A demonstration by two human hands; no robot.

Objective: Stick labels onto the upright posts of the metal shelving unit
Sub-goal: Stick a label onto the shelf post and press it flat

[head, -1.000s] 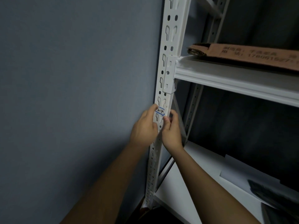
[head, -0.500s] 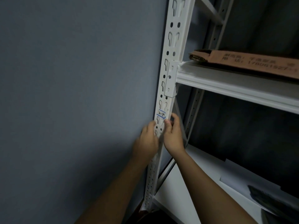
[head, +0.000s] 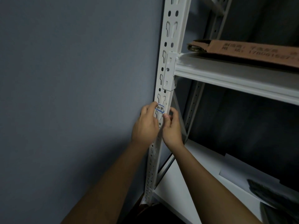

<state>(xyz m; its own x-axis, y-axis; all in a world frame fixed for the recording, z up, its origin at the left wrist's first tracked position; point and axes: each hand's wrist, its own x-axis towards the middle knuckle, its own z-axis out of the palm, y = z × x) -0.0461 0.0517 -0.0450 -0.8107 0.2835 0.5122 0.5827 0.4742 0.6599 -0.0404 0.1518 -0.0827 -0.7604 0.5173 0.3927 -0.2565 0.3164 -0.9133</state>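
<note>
Nearest to us, two bare forearms rise from the bottom of the frame toward its centre. Our left hand (head: 145,125) sits on the left side of the white post (head: 171,50), fingers curled, with the upper fingertip pressed against the left edge of the label (head: 159,108). Our right hand (head: 172,126) sits on the right side of the same post, fingers bent around its edge and the thumb lying on the front face just below the label. We cannot tell whether either hand actually pinches the label or only presses on it.

The label is a small white rectangle with blue lines along its top and bottom and a handwritten "2-4" in black. It lies flat on the front face of the post, just below centre frame and below the shelf bracket.

The post is painted metal, flat-faced, and punched with keyhole slots and round holes in two columns. It runs from the lower centre to the top of the frame.

To the right, the lower shelf (head: 186,183) is smooth and white, carrying a pale sheet and a dark, blurred item. Above it, the upper shelf (head: 226,75) has a ridged white front rail and holds a flat brown cardboard piece (head: 250,52) with printed text, too blurred to read.

Furthest back, a matt grey-blue wall (head: 72,78) fills the left half.
</note>
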